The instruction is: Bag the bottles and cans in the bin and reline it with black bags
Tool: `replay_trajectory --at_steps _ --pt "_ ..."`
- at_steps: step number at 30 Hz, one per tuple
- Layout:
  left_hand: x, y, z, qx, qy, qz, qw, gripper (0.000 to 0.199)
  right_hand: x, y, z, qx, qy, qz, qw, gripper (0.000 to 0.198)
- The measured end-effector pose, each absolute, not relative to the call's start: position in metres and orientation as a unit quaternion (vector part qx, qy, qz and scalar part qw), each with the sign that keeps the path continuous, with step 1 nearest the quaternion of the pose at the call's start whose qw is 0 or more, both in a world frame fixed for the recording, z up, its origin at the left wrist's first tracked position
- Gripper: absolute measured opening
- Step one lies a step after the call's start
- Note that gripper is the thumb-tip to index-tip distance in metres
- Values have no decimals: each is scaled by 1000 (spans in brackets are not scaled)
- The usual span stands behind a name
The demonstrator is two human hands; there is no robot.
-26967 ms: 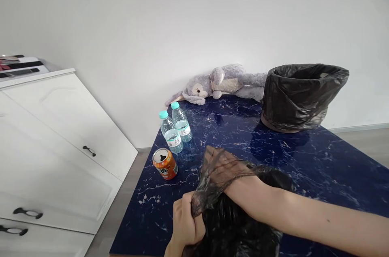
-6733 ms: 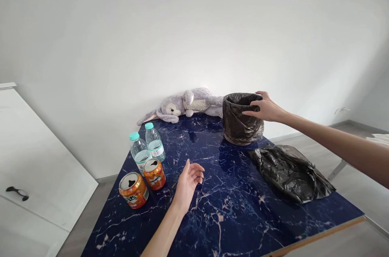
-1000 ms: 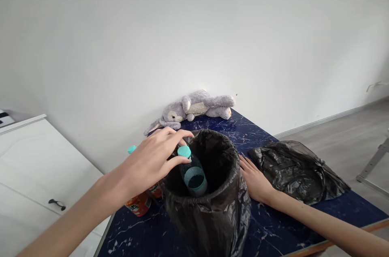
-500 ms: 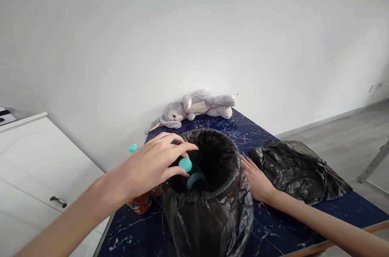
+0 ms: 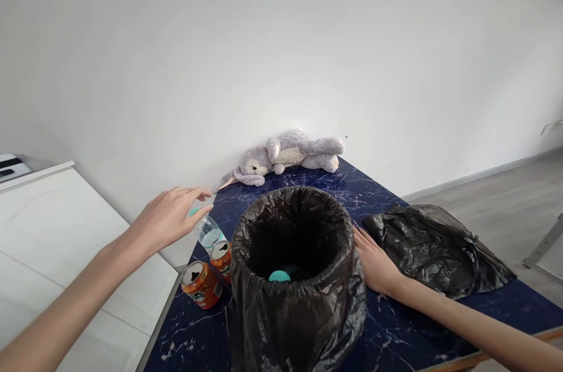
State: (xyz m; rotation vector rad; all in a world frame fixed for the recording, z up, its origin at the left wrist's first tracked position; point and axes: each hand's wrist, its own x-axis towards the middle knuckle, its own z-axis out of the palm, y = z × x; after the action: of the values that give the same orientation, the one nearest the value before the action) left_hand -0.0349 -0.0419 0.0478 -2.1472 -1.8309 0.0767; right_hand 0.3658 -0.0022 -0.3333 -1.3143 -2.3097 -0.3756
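Observation:
A trash bin lined with a black plastic bag [image 5: 299, 313] stands on the blue marbled table. Down inside it shows the teal cap [image 5: 280, 276] of a bottle, whose body is mostly hidden. My left hand [image 5: 173, 216] is in the air left of the bin, thumb and fingers apart, holding nothing. It is at the top of a clear plastic bottle [image 5: 209, 233] with a teal cap; whether it touches the cap I cannot tell. Two opened orange soda cans, a nearer can [image 5: 202, 287] and a farther can [image 5: 221, 259], stand by that bottle. My right hand [image 5: 373, 263] lies against the bin's right side, fingers stretched out.
Another black plastic bag [image 5: 440, 249] lies crumpled on the table [image 5: 185, 340] at right. A grey plush rabbit [image 5: 285, 155] lies at the back against the wall. A white cabinet [image 5: 79, 243] stands at left.
My left hand has let go of the capped bottle, which has dropped lower into the bin, and has moved left toward the other bottle. My right hand stays at the bin's side.

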Motion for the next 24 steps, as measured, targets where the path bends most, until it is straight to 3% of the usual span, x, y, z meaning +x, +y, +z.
replay_trajectory --at_steps 6,15,20,24 --pt "-85 -7 14 -698 -705 51 120 87 366 -2 -333 -476 -838 -141 225 67" --pt "-84 -10 11 -689 -713 16 128 65 367 -3 -330 -474 -841 -138 220 63" --pt "-45 -41 47 -686 -687 -75 227 58 367 -2 -331 -474 -841 -134 223 63" --pt "-8 -80 75 -698 -521 -301 389 44 367 -1 -333 -474 -841 -130 227 63"
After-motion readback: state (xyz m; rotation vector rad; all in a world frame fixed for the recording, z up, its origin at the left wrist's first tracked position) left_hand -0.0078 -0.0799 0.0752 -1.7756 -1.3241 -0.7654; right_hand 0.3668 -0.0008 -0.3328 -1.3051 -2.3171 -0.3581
